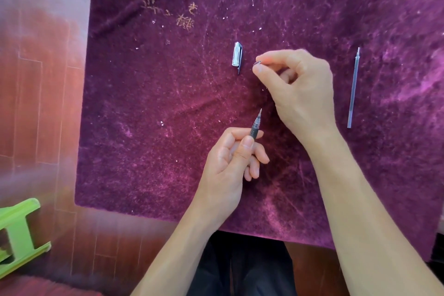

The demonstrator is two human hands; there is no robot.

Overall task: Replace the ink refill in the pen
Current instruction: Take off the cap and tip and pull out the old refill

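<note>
My left hand [230,163] grips the pen [255,127] by its dark grip section, tip pointing up and away; a refill tip sticks out of the front and the rest of the barrel is hidden in my fist. My right hand [300,89] is above it, thumb and forefinger pinched on a small dark pen piece [257,63]. The clear pen cap [237,55] lies on the purple cloth [156,115] just left of that hand. A long pale refill [353,89] lies on the cloth to the right, tip pointing away.
The purple cloth covers the table and hangs over its near edge. Wooden floor [40,94] shows on the left, with a green plastic stool [16,230] at lower left. My dark-clothed legs [242,269] are below the table edge.
</note>
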